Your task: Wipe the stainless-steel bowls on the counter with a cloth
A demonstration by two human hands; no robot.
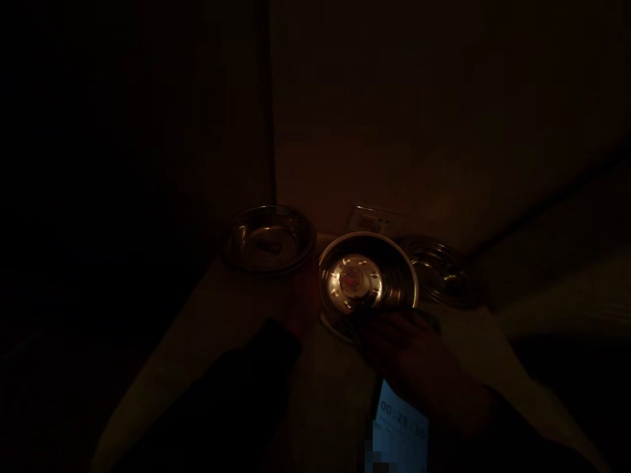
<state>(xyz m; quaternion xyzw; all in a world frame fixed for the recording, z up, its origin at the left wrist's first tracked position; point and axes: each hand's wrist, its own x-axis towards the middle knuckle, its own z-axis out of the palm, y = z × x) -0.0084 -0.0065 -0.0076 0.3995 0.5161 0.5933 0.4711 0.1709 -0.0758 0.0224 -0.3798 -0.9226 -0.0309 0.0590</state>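
The scene is very dark. A shiny steel bowl (367, 279) is tilted toward me near the middle, catching a bright reflection. My right hand (399, 345) grips its lower rim, fingers curled over the edge. My left hand (303, 305) rests against the bowl's left side; its fingers are too dark to read. Another steel rim (332, 326) shows just under the held bowl.
A second steel bowl (269, 240) stands at the back left on the pale table (221, 328). A steel plate (441, 272) lies at the back right. A wall socket (374, 220) sits behind. A lit screen showing digits (401, 427) lies near my right wrist.
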